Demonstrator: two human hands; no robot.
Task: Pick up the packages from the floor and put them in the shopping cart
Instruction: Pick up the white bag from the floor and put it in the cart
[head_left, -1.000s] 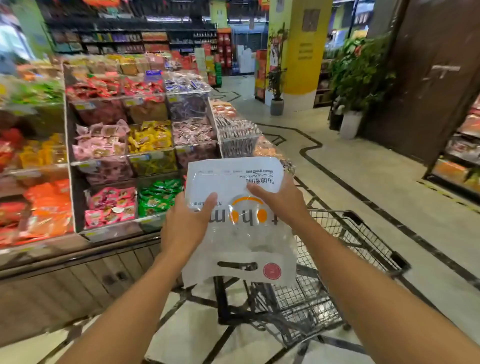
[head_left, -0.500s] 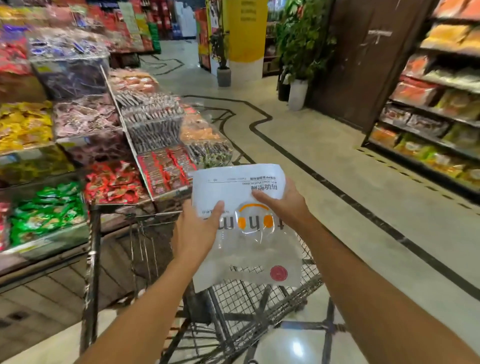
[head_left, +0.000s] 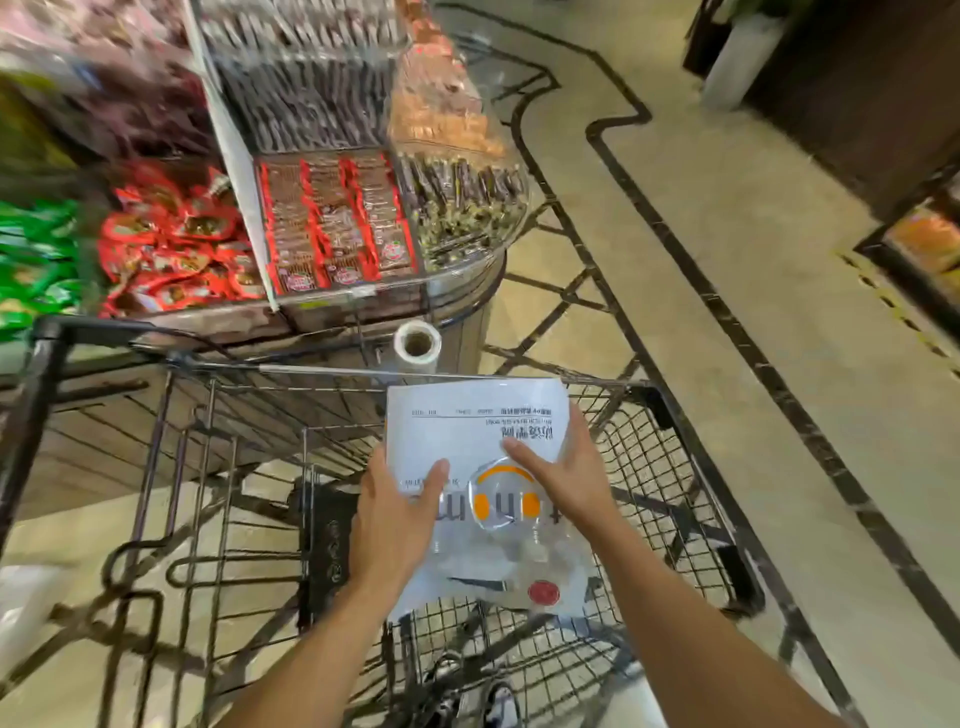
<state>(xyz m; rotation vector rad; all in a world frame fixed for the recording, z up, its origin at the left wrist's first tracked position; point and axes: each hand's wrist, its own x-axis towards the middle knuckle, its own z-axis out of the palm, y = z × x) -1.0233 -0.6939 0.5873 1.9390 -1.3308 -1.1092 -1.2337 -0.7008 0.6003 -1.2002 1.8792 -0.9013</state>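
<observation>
Both hands, left hand (head_left: 395, 525) and right hand (head_left: 563, 480), pinched the plastic package (head_left: 483, 431) above the shopping cart (head_left: 675, 467), ready for lowering and release.

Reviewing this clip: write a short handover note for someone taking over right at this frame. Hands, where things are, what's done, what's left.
Left hand: gripping the left edge of the white package.
Right hand: gripping its right side, thumb on the printed face.
The package is held above the basket of the shopping cart, not yet released. The basket looks empty under it.
Done: this package is off the floor and over the cart.
Left: lower and release it. A blurred white shape at the left edge may be another package; cannot tell.
</observation>
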